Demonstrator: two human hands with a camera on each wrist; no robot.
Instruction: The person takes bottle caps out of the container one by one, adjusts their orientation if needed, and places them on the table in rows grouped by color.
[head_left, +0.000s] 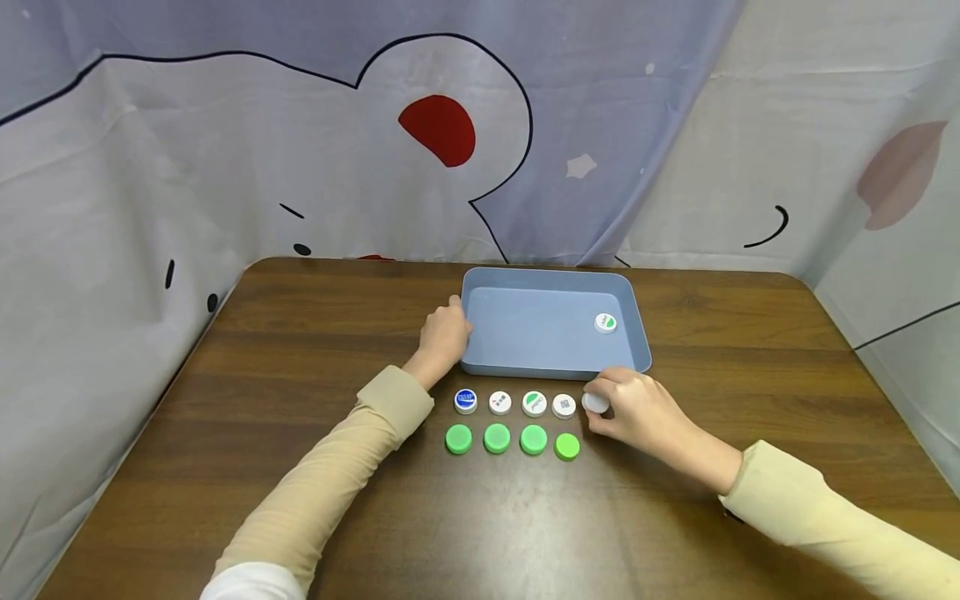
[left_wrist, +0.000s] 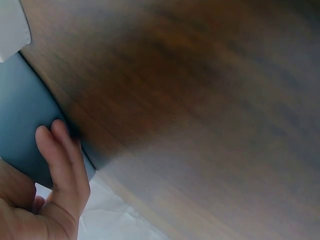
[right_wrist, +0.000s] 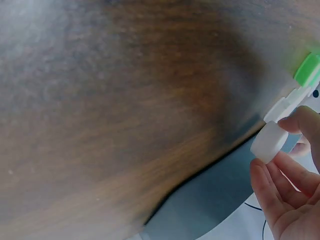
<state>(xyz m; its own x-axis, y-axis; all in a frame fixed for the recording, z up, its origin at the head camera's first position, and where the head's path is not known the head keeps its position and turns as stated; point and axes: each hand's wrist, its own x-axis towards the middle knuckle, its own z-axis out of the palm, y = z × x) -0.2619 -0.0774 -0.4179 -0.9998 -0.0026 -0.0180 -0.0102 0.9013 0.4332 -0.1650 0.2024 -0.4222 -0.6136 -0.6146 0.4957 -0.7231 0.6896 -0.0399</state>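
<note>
My right hand [head_left: 637, 412] pinches a white bottle cap [right_wrist: 270, 142] between thumb and fingers, at the right end of a row of caps. That row holds a blue-topped cap [head_left: 466, 401], a white cap with small print [head_left: 499, 402], a white-and-green cap [head_left: 534, 404] and a white cap with a square code [head_left: 563, 406]. Nearer me lie several green caps [head_left: 497, 438], one of them a lighter yellow-green [head_left: 567, 447]. My left hand [head_left: 444, 333] grips the left wall of a blue-grey tray [head_left: 547, 372], with fingers [left_wrist: 62, 160] against its outer side.
Inside the tray, toward its right side, lies one white-and-green cap [head_left: 605, 323]. Tray and caps sit on a dark brown wooden table [head_left: 337, 317]. A printed curtain [head_left: 300, 150] hangs behind the far edge and along both sides.
</note>
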